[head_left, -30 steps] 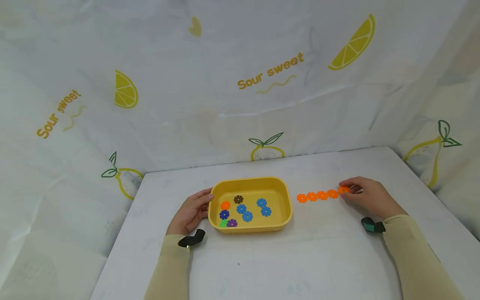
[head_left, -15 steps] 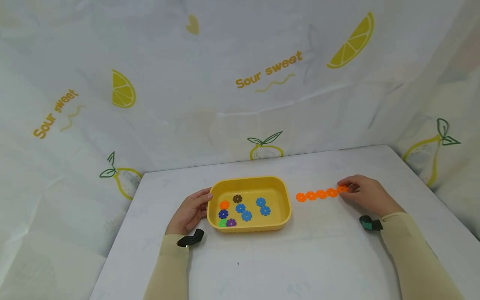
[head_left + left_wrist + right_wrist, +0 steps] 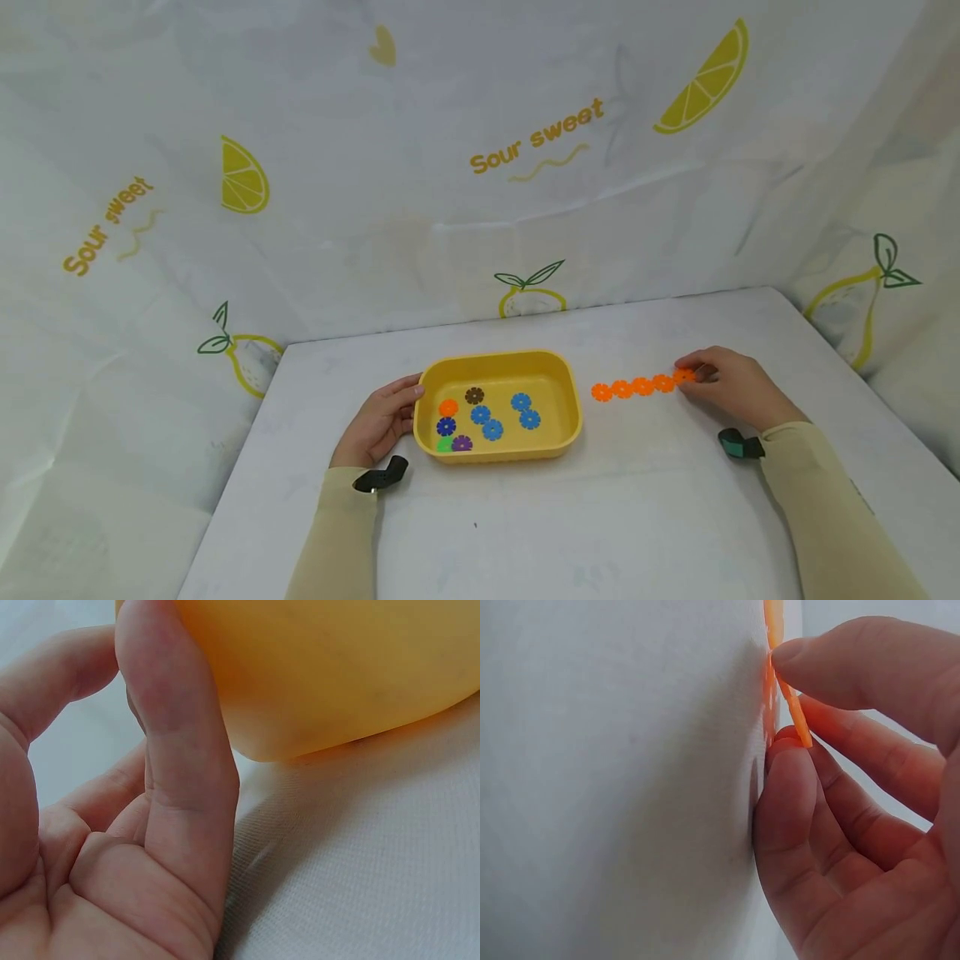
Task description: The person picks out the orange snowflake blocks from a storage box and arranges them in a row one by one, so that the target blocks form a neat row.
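Observation:
My left hand (image 3: 378, 423) grips the left end of a yellow plastic tray (image 3: 495, 457), its thumb at the rim and the other fingers round the outer wall. In the left wrist view the thumb lies against the tray's wall (image 3: 337, 682). To the right of the tray, several orange notched snowflake discs (image 3: 622, 389) run in a row. My right hand (image 3: 723, 379) pinches the orange disc (image 3: 685, 377) at the row's right end between thumb and fingers. The right wrist view shows this disc (image 3: 799, 716) edge-on and tilted, low over the table.
Inside the tray lie loose notched discs: a brown one (image 3: 475, 396), an orange one (image 3: 448, 407), a dark blue one (image 3: 446, 427), a green one (image 3: 445, 445), a purple one (image 3: 462, 443) and several light blue ones (image 3: 492, 430). A lemon-print cloth (image 3: 360, 250) hangs behind the white table (image 3: 570, 525).
The head view has shifted very slightly. Both hands keep their holds, and the tray and discs stay where they were.

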A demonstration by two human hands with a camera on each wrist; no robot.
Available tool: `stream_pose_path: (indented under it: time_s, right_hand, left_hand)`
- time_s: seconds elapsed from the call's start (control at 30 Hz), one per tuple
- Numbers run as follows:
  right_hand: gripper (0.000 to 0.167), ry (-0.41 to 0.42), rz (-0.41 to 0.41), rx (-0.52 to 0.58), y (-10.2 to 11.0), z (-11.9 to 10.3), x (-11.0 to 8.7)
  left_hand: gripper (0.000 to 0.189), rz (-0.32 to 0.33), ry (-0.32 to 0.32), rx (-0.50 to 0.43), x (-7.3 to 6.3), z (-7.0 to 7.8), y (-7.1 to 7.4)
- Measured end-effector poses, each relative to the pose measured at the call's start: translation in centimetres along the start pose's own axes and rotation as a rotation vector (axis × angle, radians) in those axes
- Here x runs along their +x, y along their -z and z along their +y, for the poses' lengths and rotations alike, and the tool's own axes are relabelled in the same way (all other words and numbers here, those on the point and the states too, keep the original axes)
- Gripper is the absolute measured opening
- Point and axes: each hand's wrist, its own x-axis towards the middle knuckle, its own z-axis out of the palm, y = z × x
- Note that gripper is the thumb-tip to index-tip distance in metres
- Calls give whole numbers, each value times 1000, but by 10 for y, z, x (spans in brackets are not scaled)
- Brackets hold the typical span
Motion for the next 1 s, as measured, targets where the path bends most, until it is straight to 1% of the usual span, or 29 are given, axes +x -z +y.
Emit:
stream_pose_path:
  time_s: [0.37, 0.6, 0.83, 0.93, 1.0]
  right_hand:
    - [40, 5, 12, -5, 0, 2, -2]
    - [39, 15, 16, 3, 1, 2, -2]
    - [41, 26, 25, -26, 4, 2, -1]
    - [42, 28, 21, -28, 5, 1, -2]
    - [41, 37, 21, -26, 6, 2, -6]
  left_hand:
    - [62, -9, 7, -1, 0, 1, 0]
    - [60, -11, -2, -3, 0, 1, 0]
    - [57, -8, -11, -1, -2, 3, 1]
    - [56, -10, -17, 5, 0, 2, 1]
    - [57, -16, -19, 17, 2, 0, -1]
